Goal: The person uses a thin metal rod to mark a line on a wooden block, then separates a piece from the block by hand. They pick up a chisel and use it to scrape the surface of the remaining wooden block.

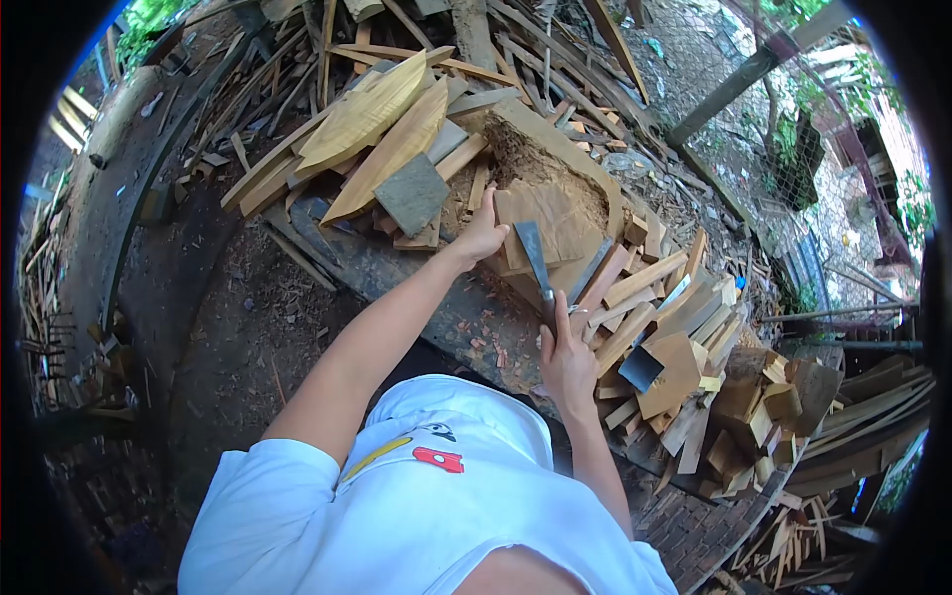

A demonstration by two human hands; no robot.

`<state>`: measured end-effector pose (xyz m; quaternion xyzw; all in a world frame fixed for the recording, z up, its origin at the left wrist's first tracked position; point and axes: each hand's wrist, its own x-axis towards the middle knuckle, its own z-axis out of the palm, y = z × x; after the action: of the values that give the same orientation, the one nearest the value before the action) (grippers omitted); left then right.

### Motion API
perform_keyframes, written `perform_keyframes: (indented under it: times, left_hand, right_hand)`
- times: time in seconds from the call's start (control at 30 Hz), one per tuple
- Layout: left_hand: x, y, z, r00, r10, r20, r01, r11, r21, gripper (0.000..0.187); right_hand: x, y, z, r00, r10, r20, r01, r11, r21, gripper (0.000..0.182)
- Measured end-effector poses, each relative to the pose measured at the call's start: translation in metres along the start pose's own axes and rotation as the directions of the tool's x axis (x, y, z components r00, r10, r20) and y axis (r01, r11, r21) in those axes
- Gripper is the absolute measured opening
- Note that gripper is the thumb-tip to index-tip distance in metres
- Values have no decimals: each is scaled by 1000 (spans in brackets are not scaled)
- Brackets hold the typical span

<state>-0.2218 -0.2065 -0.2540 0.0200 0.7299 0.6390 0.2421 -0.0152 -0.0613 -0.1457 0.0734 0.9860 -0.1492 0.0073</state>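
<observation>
My left hand [481,238] grips the left edge of a squarish wooden block [543,223], its thumb and fingers against the side. My right hand [568,362] is wrapped round the handle of a chisel-like tool [533,253], index finger stretched along it. The flat metal blade lies over the front of the block, pointing up and away from me. Behind the block is a hollowed wooden piece [570,149] with wood chips inside.
Pale pointed boards [367,114] and a grey square piece [412,194] lie at the left. Several wood offcuts [635,288] and a dark square plate [641,368] are piled at the right. A wire fence [714,89] stands behind.
</observation>
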Motion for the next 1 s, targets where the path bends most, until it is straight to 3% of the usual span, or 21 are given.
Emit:
perform_keyframes:
  times: [0.07,0.2,0.27,0.43,0.57,0.63,0.8,0.87,0.97,1.0]
  left_hand:
    - [0,-2,2,994,84,-70,-63,964,260,76]
    - [-2,4,-1,1000,8,1,-8,993,122,76]
    - [-4,5,0,999,-39,1,39,999,-35,81]
    - [5,-6,-1,1000,7,-1,-7,1000,28,75]
    - [2,-2,2,999,-48,17,47,999,27,75]
    - [1,0,1,1000,-26,10,27,997,-76,81]
    - [-2,4,0,999,-34,6,34,995,-97,81]
    - [0,2,0,1000,8,11,-8,996,86,74]
    - [-3,5,-2,999,-27,33,26,999,39,75]
    - [-3,3,-2,999,-25,42,23,999,43,75]
  right_hand:
    - [4,-4,3,1000,-4,4,4,1000,8,62]
    - [37,-11,11,998,-15,-54,14,1000,-5,62]
    - [38,-11,12,998,-20,-66,18,1000,-26,62]
    - [15,4,6,988,-117,-103,110,991,-71,61]
    - [25,-3,4,999,-25,-37,25,1000,-15,61]
    - [40,-8,8,997,-40,-69,35,997,-63,60]
    - [19,0,3,994,-77,-75,73,995,-66,59]
    - [14,-1,0,996,-71,-44,69,996,-54,58]
    - [29,-10,-1,995,-71,-75,66,995,-70,59]
    - [35,-14,-1,1000,13,28,-13,1000,-2,59]
